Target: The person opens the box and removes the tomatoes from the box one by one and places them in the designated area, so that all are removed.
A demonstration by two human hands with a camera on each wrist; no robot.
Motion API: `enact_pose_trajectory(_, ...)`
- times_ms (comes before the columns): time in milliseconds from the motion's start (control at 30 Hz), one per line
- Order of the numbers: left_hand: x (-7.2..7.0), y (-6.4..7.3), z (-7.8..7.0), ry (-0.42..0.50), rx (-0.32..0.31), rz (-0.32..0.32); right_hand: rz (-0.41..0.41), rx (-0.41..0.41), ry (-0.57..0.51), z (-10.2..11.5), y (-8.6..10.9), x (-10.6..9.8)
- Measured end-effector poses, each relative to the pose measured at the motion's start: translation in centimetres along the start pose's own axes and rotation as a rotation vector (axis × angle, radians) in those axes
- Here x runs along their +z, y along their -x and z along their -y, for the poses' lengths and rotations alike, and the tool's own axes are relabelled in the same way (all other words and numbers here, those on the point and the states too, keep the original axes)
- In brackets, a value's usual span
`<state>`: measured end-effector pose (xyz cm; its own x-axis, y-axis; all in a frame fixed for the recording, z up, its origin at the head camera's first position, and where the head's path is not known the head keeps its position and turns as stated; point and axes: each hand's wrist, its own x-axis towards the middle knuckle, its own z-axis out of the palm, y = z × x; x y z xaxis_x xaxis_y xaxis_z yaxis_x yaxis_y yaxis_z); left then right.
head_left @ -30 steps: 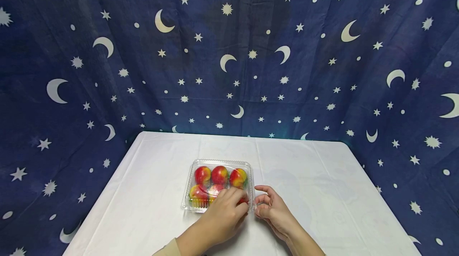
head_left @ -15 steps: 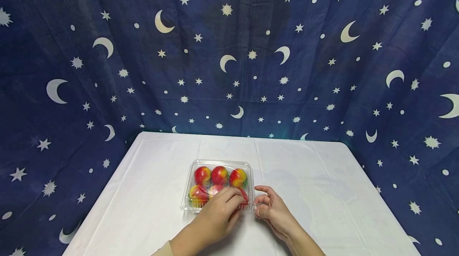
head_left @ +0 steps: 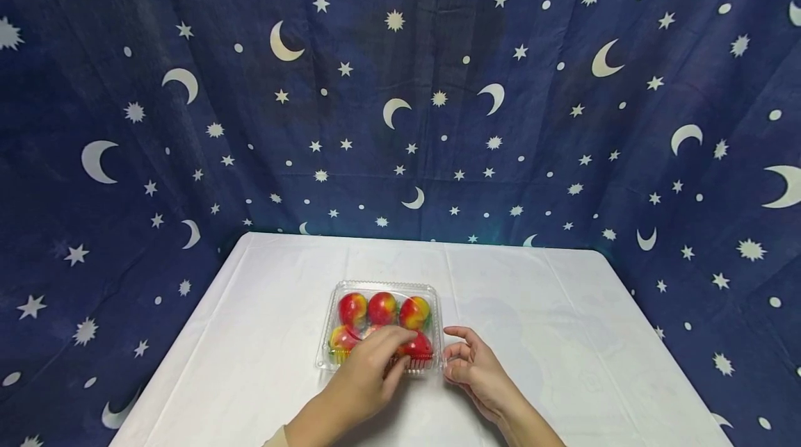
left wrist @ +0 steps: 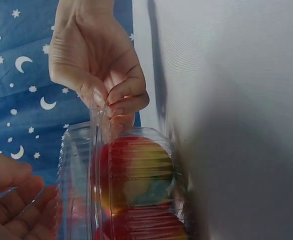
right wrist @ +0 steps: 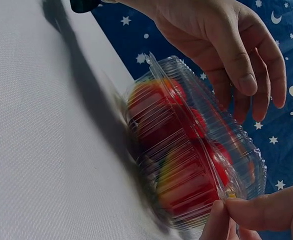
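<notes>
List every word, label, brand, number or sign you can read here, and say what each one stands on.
None: no readable text on the clear plastic container, the red-and-yellow fruits inside it or the white tablecloth.
The blue backdrop shows only printed moons, stars and dots, no lettering.

Rim of clear container (left wrist: 99,175) in right hand (left wrist: 100,67)
</notes>
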<state>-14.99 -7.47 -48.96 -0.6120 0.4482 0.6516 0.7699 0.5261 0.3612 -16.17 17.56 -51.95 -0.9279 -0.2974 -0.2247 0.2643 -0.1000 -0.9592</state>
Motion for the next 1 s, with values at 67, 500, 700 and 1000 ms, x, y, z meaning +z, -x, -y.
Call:
enact_pose_trajectory(67,-0.2,0.0,0.1,0.026,-0.024,-0.014,-0.003,0.003,-0.001,0.0,0.0,0.0)
enact_pose_trajectory(500,-2.1,0.2,0.9,0.255,-0.282,-0.152,0.018,0.000,-0.012,-0.1,0.0,-0.1)
enact_pose_trajectory(700,-3.1,0.1,1.4,0.317,-0.390,-0.160,0.018,0.001,-0.017,-0.1,0.0,-0.2)
enact_pose_trajectory(1000,-4.4,0.3,1.9,0.465,-0.535,-0.189,0.016,-0.009,-0.010,-0.3,-0.1,-0.2)
